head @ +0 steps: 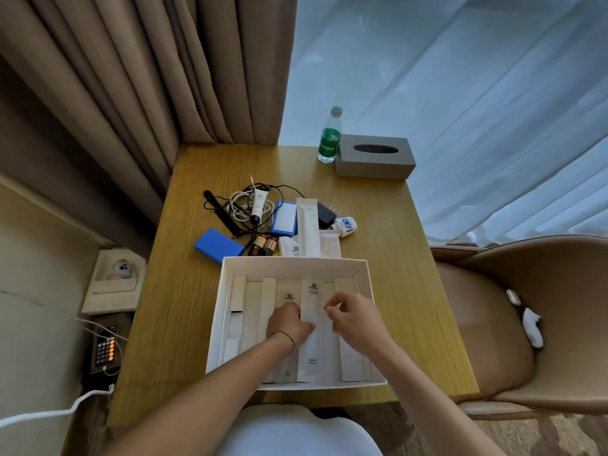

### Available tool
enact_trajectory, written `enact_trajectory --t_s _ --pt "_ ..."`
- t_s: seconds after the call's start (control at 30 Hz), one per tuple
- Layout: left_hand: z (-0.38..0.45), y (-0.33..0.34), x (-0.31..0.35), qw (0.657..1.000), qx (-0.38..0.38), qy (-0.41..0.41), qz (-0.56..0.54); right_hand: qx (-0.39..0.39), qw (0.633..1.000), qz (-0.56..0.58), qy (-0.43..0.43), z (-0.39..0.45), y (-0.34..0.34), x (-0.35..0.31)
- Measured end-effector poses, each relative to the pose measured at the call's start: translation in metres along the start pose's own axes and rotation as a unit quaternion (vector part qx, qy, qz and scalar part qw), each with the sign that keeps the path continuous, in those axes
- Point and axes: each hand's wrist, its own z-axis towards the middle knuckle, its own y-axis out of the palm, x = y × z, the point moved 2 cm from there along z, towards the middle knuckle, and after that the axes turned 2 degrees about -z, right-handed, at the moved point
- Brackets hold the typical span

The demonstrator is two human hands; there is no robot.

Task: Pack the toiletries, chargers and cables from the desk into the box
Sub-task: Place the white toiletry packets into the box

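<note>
The box [227, 311] sits at the desk's [394, 258] near edge; inside it our left hand [288, 322] pinches a white sachet [311, 340], while our right hand [357, 319] hovers beside it, fingers loosely curled, holding nothing.

Bare forearms, no sleeves; thin dark bracelet [285, 337] on left wrist.

left hand [288, 324] hides part of a white packet [289, 301].
</note>
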Motion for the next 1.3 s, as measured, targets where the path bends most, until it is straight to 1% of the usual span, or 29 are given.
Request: enact_trajectory --t_s 0.1,0.23,0.4,0.47,0.57,0.63,0.7,0.83,0.9,1.0,1.13,1.3 --pt "0.002 -0.003 -0.001 0.996 0.013 0.015 0.087 -0.001 1.000 0.011 0.001 0.000 0.000 0.002" --pt "0.006 -0.008 0.002 0.977 -0.010 0.051 0.205 0.002 1.000 0.021 -0.002 0.003 -0.002 0.002" --pt "-0.002 -0.020 0.011 0.958 -0.030 0.084 0.272 0.027 0.999 0.035 -0.030 0.018 -0.013 -0.008" --pt "-0.014 -0.030 0.017 0.962 -0.017 0.104 0.251 0.045 0.997 0.054 -0.041 0.030 -0.023 -0.018" --pt "-0.035 -0.054 0.026 0.976 0.041 0.154 0.146 0.057 0.995 0.069 -0.052 0.051 -0.038 -0.036" --pt "-0.047 -0.074 0.032 0.975 0.079 0.188 0.086 0.067 0.993 0.074 -0.060 0.068 -0.045 -0.045" --pt "-0.057 -0.095 0.037 0.971 0.100 0.214 0.042 0.076 0.993 0.072 -0.062 0.087 -0.049 -0.052" --pt "-0.064 -0.131 0.044 0.964 0.138 0.225 -0.027 0.055 0.995 0.077 -0.026 0.133 -0.046 -0.060" --pt "-0.062 -0.144 0.045 0.961 0.153 0.227 -0.042 0.039 0.998 0.047 0.002 0.159 -0.041 -0.061" --pt "-0.054 -0.158 0.045 0.961 0.160 0.225 -0.035 0.022 0.999 -0.015 0.045 0.190 -0.031 -0.060" --pt "-0.042 -0.172 0.049 0.957 0.172 0.233 -0.015 0.015 0.988 -0.118 0.094 0.213 -0.016 -0.055" --pt "-0.030 -0.184 0.051 0.957 0.178 0.229 -0.017 0.010 0.977 -0.175 0.120 0.228 0.000 -0.052"
